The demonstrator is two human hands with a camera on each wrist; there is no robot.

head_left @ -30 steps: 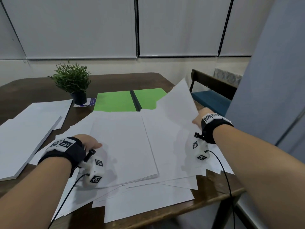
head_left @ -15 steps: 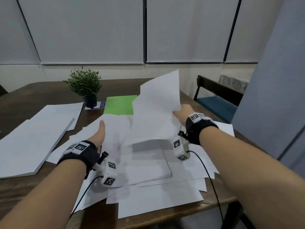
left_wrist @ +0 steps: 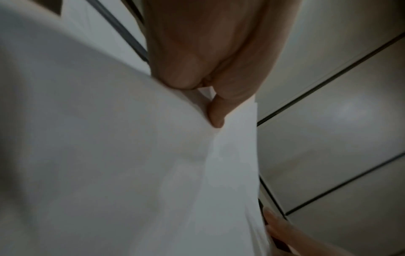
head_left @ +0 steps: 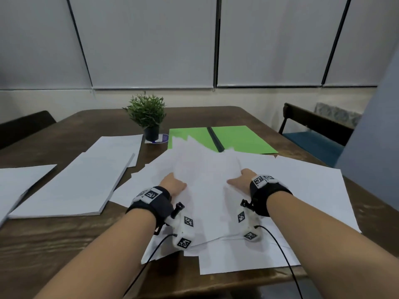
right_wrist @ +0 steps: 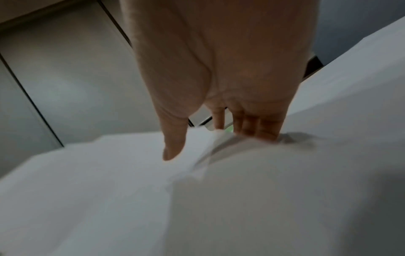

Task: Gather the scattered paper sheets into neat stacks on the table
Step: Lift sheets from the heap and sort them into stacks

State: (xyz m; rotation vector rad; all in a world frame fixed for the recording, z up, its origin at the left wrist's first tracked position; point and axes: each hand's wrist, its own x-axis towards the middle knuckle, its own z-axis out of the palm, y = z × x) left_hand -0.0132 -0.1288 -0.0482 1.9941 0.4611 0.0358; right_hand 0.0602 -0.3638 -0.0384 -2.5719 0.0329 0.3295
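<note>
Head view: both hands now pinch the raised bundle of sheets [head_left: 205, 167], left hand [head_left: 173, 184] joining right hand [head_left: 240, 182] above the scattered pile [head_left: 302, 190] mid-table, likely to square it

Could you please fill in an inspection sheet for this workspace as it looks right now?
Surface: dark wooden table, mostly covered.
Job's things: bundle of sheets lifted in both hands; loose sheets spread beneath; neat stacks at left.
Clutter: potted plant; green folder.
Grippers: left hand and right hand each grip a side of the bundle.
Cables: black cables trail from the wrist cameras.
Surroundings: blue-seated chair; drawn blinds.
</note>
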